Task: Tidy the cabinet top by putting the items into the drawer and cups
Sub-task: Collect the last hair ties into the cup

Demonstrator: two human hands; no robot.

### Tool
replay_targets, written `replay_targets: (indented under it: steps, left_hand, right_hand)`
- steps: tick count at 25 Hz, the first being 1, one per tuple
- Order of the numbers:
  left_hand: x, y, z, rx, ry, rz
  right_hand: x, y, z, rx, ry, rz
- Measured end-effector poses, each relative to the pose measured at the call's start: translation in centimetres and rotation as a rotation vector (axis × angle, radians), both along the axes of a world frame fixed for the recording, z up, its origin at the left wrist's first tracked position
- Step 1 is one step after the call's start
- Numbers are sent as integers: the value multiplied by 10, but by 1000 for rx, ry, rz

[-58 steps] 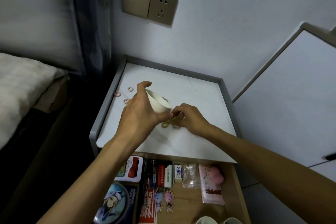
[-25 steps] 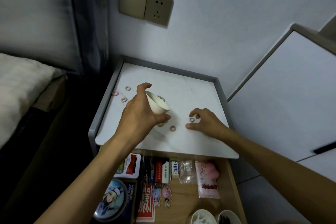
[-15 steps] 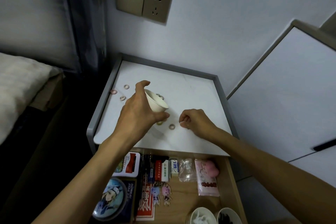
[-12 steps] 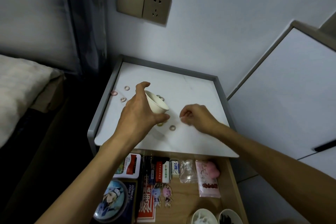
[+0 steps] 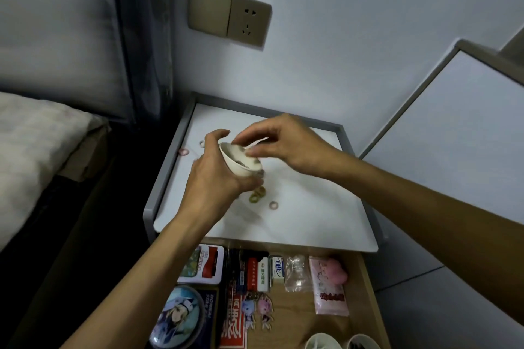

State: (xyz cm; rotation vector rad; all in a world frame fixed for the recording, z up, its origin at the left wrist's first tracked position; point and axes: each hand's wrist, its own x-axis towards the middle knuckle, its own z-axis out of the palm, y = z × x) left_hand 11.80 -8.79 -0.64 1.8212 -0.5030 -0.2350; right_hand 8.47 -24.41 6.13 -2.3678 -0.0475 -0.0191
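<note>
- Left hand [image 5: 215, 181] is wrapped around the little white cup [image 5: 239, 167], thumb on the far rim and fingers curled under the base. The cup is lifted off the cabinet top [image 5: 312, 207] and tipped with its mouth toward the right hand.
- Right hand [image 5: 289, 144] hovers right over the cup's mouth with its fingertips [image 5: 249, 152] bunched close together at the rim. It's motion-blurred, so I can't tell if there's a ring pinched in there or nothing at all.
- There's some small dark stuff sitting inside the cup, too blurry to name.
- Still loose on the top: a pair of green rings [image 5: 257, 195] just below the cup, nearly touching the left hand's fingers, and a pink ring [image 5: 273, 205] a bit further out on the cup's near right.
- Two more little rings [image 5: 183, 151] lie well off to the cup's left, by the cabinet edge.
- Handling guess: these rings look tiny, light and probably stretchy (hair-tie sort of thing). They lie flat on a smooth top, so I'd pinch the rim of one with thumb and index, or slide it to the edge first.
- The cup looks like ceramic, so chippable. A grip round the body like this one seems right.
- The open drawer [image 5: 368, 292] is below the cup, already packed with bits.
</note>
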Motion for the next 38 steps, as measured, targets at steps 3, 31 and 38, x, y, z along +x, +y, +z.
replay_targets:
  steps: [3,31,38]
  left_hand:
    - [2,8,5,-9,16,52]
    - [13,20,1,59,-32,105]
    - [0,13,13,41,-6,-16]
  right_hand:
    - [1,-21,-11,28,-47,-130]
    - [2,-28,-35,-107,28,-273]
    - [20,14,22,-338,141,184]
